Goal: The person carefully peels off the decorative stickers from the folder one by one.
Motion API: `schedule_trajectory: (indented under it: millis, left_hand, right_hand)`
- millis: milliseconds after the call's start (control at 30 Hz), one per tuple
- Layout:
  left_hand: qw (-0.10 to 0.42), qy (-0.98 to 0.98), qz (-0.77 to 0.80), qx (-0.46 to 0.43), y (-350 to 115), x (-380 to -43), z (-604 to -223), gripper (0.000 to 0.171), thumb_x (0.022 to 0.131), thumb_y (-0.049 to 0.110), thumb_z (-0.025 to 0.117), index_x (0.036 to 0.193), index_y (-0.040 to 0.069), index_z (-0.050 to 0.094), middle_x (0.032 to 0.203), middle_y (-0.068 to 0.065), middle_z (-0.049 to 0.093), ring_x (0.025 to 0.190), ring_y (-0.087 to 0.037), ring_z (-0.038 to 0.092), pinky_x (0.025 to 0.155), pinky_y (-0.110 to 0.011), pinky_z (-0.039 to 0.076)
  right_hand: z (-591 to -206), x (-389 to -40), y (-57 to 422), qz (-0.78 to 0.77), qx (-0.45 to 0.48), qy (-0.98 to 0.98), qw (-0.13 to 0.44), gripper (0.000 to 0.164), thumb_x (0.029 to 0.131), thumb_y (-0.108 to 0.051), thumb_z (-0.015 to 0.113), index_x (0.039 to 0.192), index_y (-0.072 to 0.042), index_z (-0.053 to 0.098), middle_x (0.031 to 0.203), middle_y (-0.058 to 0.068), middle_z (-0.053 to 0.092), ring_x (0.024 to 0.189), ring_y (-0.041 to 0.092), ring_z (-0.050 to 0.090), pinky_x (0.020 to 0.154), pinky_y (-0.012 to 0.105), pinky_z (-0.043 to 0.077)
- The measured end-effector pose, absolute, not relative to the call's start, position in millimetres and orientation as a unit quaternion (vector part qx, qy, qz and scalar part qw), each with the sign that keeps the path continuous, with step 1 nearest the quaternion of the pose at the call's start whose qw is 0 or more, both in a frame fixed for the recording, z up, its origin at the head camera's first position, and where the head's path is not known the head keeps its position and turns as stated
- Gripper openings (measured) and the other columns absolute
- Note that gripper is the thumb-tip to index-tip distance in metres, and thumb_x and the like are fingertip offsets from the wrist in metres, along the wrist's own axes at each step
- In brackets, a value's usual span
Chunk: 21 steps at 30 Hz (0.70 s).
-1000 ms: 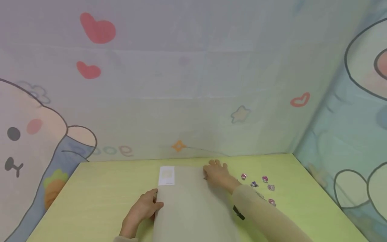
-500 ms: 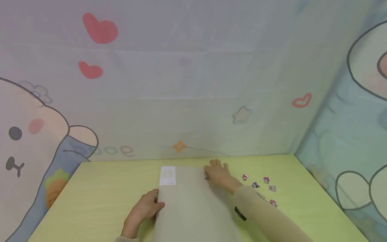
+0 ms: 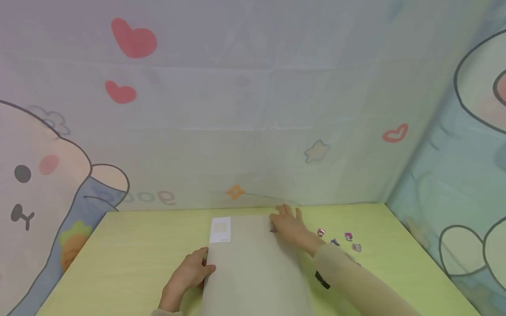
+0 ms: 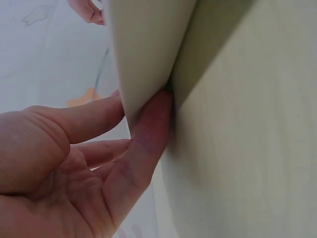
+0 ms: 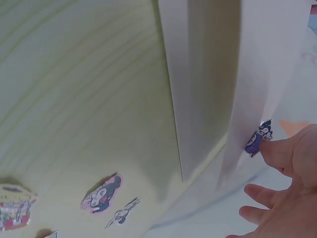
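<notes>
A large pale paper bag with a white label at its far left corner lies between my hands. My left hand pinches its left edge, thumb on top and a finger tucked underneath, as the left wrist view shows. At the bag's far right corner is my right hand. Its thumb touches a small cartoon sticker on the upper panel, covering part of it. The other fingers are spread and extended beyond the thumb. In the right wrist view, the bag's side gapes in a fold.
Several loose cartoon stickers lie on the yellow-green table to the right, some partly behind the right sleeve. A small black piece shows beside that sleeve. A printed cloth hangs along the table's far edge.
My right hand has lifted and spread its fingers slightly, so more of the sticker shows beside it. Its forearm has shifted a little rightward. My left hand keeps its hold on the bag's edge.
</notes>
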<state>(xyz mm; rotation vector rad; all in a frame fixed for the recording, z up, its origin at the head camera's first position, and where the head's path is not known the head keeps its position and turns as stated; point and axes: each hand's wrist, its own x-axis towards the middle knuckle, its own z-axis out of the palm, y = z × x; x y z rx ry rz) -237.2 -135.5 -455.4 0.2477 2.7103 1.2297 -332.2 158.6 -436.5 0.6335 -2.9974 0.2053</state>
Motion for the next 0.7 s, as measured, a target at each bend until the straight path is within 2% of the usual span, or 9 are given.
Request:
schedule_trajectory:
  millis: [300, 567, 700]
  left_hand:
    - [0.076, 0.907, 0.407, 0.081, -135, -236, -456, 0.063, 0.09, 0.009, 0.069, 0.137, -0.018, 0.037, 0.096, -0.017, 0.063, 0.073, -0.02, 0.059, 0.064, -0.036, 0.052]
    - [0.075, 0.91, 0.4, 0.075, -135, -237, -457, 0.063, 0.09, 0.01, 0.069, 0.138, -0.017, 0.038, 0.1, -0.019, 0.063, 0.077, -0.021, 0.059, 0.066, -0.037, 0.053]
    - [0.076, 0.912, 0.397, 0.073, -135, -238, -456, 0.062, 0.09, 0.01, 0.069, 0.138, -0.016, 0.038, 0.1, -0.019, 0.063, 0.078, -0.022, 0.059, 0.067, -0.038, 0.053]
  right_hand:
    - [-421, -326, 185, 0.069, 0.202, -0.976, 0.046, 0.006, 0.097, -0.006, 0.057, 0.095, -0.011, 0.058, 0.142, 0.027, 0.041, 0.137, 0.047, 0.028, 0.103, 0.075, 0.017]
    - [-411, -332, 239, 0.1, 0.161, -0.981, 0.029, 0.007, 0.099, -0.007, 0.051, 0.095, -0.01, 0.055, 0.143, 0.031, 0.035, 0.136, 0.051, 0.022, 0.102, 0.076, 0.014]
    - [-412, -335, 267, 0.108, 0.136, -0.985, 0.024, 0.006, 0.098, -0.008, 0.052, 0.093, -0.009, 0.055, 0.138, 0.031, 0.038, 0.132, 0.054, 0.024, 0.099, 0.077, 0.016]
